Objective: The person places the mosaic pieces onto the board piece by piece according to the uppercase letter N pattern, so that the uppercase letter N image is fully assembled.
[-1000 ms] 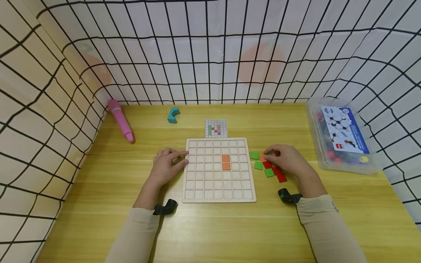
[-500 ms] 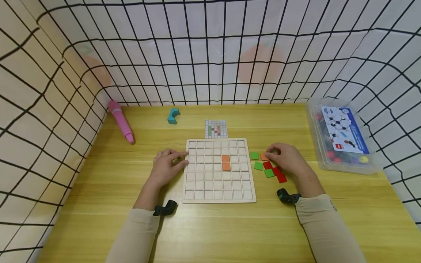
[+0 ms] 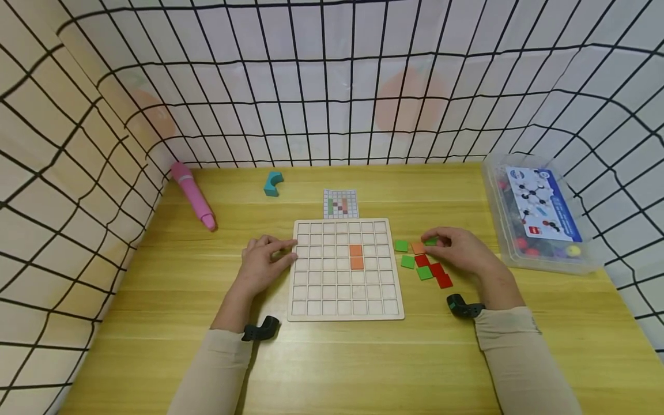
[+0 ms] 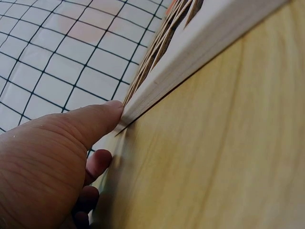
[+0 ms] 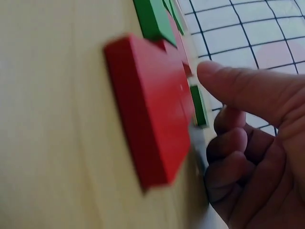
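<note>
A pale wooden grid board (image 3: 332, 319) lies mid-table in the head view, two orange tiles (image 3: 356, 256) in its cells. My left hand (image 3: 259, 264) rests at its left edge, thumb and index fingertips touching the side; the left wrist view shows the thumb against the board's edge (image 4: 176, 71). To the board's right lie loose green, red and orange tiles. My right hand (image 3: 456, 251) is over their far right side, thumb and index finger parted around a green tile (image 3: 431, 241). In the right wrist view, the thumb stands apart from that tile (image 5: 199, 106), with red tiles (image 5: 157, 109) nearer.
A small printed pattern card (image 3: 340, 203) touches the board's far edge. Behind are a teal arch block (image 3: 273, 183) and a pink toy microphone (image 3: 193, 196). A clear lidded box (image 3: 542, 213) stands at right. Black wire mesh (image 3: 332, 86) encloses the back and sides.
My right hand has drawn slightly right, its thumb and index finger parting and uncovering more of the orange and green tiles. The microphone has shifted slightly right. My left hand stays put.
</note>
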A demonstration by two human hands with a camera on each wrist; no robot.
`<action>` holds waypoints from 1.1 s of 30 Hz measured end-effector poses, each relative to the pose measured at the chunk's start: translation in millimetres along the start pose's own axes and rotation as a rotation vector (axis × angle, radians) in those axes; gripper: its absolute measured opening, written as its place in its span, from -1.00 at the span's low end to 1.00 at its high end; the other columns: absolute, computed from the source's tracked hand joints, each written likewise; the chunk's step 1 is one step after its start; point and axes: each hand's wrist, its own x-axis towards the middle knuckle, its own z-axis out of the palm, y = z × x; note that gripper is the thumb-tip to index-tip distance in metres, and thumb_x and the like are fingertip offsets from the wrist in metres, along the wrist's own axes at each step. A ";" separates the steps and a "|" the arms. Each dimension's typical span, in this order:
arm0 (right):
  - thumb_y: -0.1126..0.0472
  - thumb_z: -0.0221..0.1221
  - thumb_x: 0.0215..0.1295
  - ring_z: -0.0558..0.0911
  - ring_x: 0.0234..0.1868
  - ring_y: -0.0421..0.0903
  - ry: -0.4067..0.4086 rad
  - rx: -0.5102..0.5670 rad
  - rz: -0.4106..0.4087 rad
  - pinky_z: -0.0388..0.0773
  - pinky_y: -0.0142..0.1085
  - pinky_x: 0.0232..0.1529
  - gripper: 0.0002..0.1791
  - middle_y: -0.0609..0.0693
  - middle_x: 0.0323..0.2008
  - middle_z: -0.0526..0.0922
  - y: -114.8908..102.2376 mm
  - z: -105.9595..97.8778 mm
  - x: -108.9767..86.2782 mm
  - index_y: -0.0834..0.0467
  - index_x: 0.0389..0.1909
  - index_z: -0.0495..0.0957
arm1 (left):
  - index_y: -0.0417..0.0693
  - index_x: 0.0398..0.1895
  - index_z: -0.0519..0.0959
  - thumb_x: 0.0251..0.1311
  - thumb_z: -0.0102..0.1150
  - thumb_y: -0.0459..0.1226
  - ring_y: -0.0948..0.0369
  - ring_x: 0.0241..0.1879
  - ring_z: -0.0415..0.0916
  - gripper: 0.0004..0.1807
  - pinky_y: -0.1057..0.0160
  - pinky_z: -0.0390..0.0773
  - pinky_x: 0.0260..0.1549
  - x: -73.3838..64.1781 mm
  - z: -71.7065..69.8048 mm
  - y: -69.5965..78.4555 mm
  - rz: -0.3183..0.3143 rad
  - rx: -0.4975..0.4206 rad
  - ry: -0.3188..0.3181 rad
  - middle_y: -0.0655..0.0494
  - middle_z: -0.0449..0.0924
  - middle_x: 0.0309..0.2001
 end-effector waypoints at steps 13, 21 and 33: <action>0.09 0.23 0.44 0.42 -0.33 -0.06 -0.049 0.010 0.005 0.32 -0.21 -0.26 -0.66 -0.01 -0.38 0.44 3.5 0.8 2.8 0.09 0.16 0.61 | 0.22 0.22 0.67 0.35 0.28 0.00 0.04 -0.05 0.29 -0.60 0.00 0.12 0.01 0.4 -0.8 0.7 -0.002 0.006 -0.004 0.03 0.58 0.01; 0.11 0.25 0.42 0.42 -0.33 -0.05 -0.045 0.026 0.010 0.32 -0.21 -0.27 -0.65 -0.01 -0.38 0.44 3.0 2.3 4.5 0.09 0.16 0.62 | 0.22 0.22 0.66 0.35 0.29 0.00 0.03 -0.04 0.29 -0.60 -0.02 0.13 0.04 1.0 -1.4 0.1 0.001 0.002 -0.001 0.02 0.58 0.02; 0.06 0.29 0.40 0.41 -0.36 -0.07 -0.027 0.000 -0.004 0.31 -0.22 -0.29 -0.67 -0.01 -0.40 0.44 3.0 3.9 3.2 0.12 0.08 0.64 | 0.22 0.21 0.67 0.35 0.29 0.00 0.04 -0.05 0.29 -0.60 -0.02 0.13 0.02 0.8 0.3 0.1 0.001 0.006 0.003 0.02 0.57 0.01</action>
